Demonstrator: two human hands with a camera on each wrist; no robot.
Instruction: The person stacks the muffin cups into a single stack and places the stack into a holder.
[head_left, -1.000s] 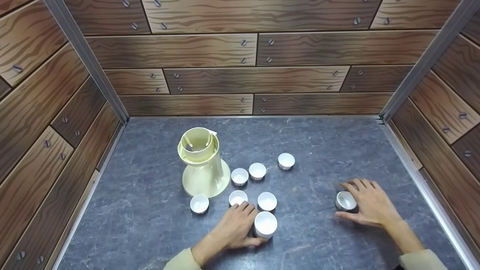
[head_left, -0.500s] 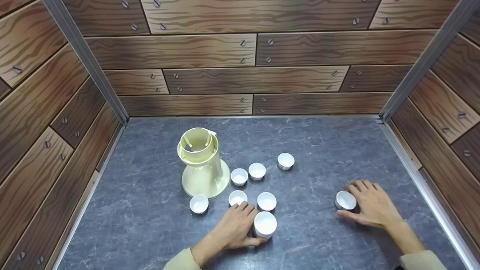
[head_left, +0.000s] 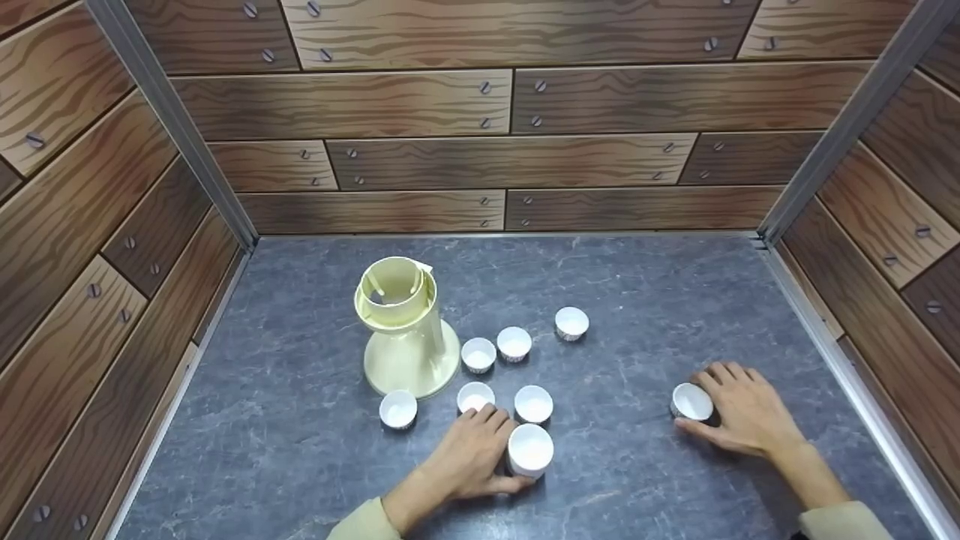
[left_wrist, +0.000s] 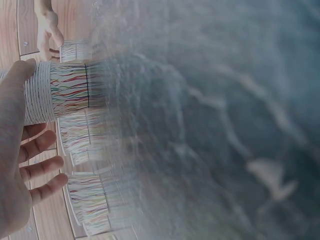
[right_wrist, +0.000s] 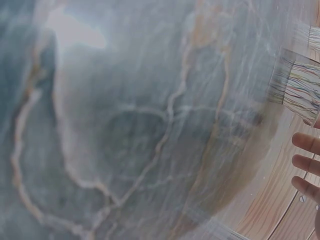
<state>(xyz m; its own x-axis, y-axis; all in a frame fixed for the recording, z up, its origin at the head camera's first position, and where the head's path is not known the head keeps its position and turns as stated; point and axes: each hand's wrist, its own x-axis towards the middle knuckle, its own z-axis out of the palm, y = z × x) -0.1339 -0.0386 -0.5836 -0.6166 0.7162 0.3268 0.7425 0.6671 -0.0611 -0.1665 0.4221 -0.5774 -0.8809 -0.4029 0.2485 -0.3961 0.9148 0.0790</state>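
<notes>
My left hand point(head_left: 469, 454) holds a stack of nested white paper-like cups point(head_left: 531, 448), thumb on the near side and index finger along the far side. In the left wrist view the stacked rims point(left_wrist: 39, 97) show above a body patterned with coloured wavy lines; the other fingers are spread apart. My right hand point(head_left: 742, 409) grips a single cup point(head_left: 691, 403) of the same kind between thumb and fingers, at the right of the table. Its patterned side point(right_wrist: 302, 87) shows in the right wrist view, above spread fingers point(right_wrist: 306, 165).
A pale yellow plastic stand point(head_left: 412, 360) with a flared base and open tubular top stands left of centre. Several single cups stand around it, one cup point(head_left: 398, 409) before its base, another cup point(head_left: 571, 323) farther right. Wood-patterned walls point(head_left: 510, 105) enclose the dark marbled table point(head_left: 637, 480).
My right index finger has drawn in closer around the single cup, and the thumb has come nearer its side. The left hand and its stack stay where they were.
</notes>
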